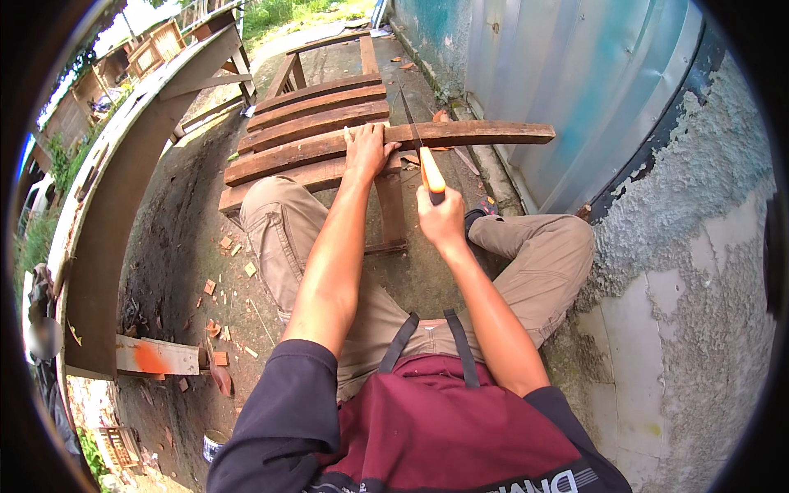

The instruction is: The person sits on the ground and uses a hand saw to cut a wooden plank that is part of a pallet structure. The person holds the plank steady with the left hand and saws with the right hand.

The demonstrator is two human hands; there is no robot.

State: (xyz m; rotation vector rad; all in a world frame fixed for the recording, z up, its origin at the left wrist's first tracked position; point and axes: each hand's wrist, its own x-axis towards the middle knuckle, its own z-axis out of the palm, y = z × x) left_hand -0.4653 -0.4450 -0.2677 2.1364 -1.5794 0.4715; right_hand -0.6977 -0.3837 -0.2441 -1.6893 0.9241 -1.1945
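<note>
Pressing the seemingly unsevered plank (485, 134) onto the slatted bench (316, 125), our left hand (369, 150) spreads; our right hand (442, 218) clenches the handsaw (431, 171).

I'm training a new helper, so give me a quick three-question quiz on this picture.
1. What does the right hand hold? A, a hammer; B, a saw; C, a brush.
2. True or false: the left hand is clear of the long board.
3. Fill in: the long board juts past the slatted wooden frame toward the picture's ____ side.

Key: 1, B; 2, false, it is on the board; 3, right.
</note>
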